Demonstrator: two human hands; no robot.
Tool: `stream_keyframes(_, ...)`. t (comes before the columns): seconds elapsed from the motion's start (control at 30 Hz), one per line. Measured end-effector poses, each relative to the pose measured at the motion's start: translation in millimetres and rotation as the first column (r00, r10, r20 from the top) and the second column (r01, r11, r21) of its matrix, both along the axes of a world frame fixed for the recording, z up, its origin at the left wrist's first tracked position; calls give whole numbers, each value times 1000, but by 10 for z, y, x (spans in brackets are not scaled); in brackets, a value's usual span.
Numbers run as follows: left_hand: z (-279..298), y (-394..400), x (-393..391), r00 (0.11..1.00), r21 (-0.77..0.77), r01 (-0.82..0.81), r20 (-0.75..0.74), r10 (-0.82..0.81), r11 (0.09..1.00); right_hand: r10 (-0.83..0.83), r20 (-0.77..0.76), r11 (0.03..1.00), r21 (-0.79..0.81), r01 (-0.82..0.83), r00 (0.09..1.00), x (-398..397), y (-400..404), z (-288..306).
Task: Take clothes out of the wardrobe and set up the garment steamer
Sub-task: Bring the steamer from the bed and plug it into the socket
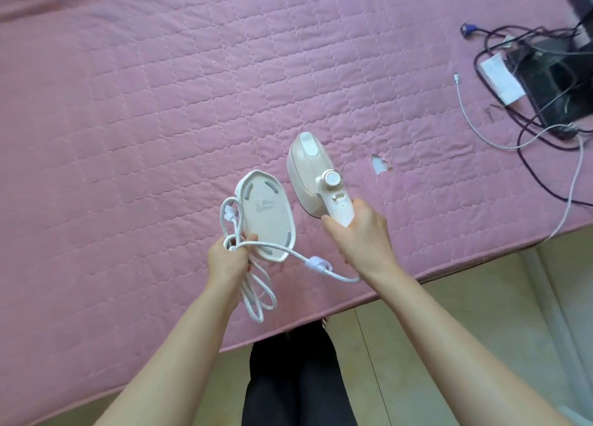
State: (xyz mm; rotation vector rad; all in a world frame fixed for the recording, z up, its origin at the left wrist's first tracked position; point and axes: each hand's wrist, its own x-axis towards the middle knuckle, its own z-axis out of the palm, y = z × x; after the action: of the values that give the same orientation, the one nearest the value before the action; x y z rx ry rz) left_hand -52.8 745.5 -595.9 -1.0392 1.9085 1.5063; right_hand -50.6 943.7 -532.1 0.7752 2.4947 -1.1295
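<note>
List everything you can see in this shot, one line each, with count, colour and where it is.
Quilted bedspread: one, pink, covering the bed across most of the view; small tear right of centre.
Handheld garment steamer: one, white and pale pink, held above the bed at centre.
Oval plastic steamer base: one, white, underside facing the camera, left of the steamer.
Braided power cord: one, white, looped below the base, running to the steamer.
Tangled cables: several, black and white, upper right.
Black flat device: one, upper right edge.
Floor: beige, lower right.
Left hand: holding base and cord.
Right hand: gripping the steamer handle.
</note>
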Motion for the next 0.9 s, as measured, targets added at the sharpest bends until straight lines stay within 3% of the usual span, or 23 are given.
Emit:
stream_keyframes(0.27,954,-526,483,995,-8,-79,-55,79,997,116,-32,993,6,-116,993,391,-517,884)
stream_keyframes(0.5,1628,-809,868,962,16,-254,-97,254,967,179,-90,982,-39,-183,980,701,-882,1475)
stream_keyframes(0.9,2383,-640,1639,802,20,-570,-203,562,821,280,-191,943,-128,-306,941,954,-830,2168)
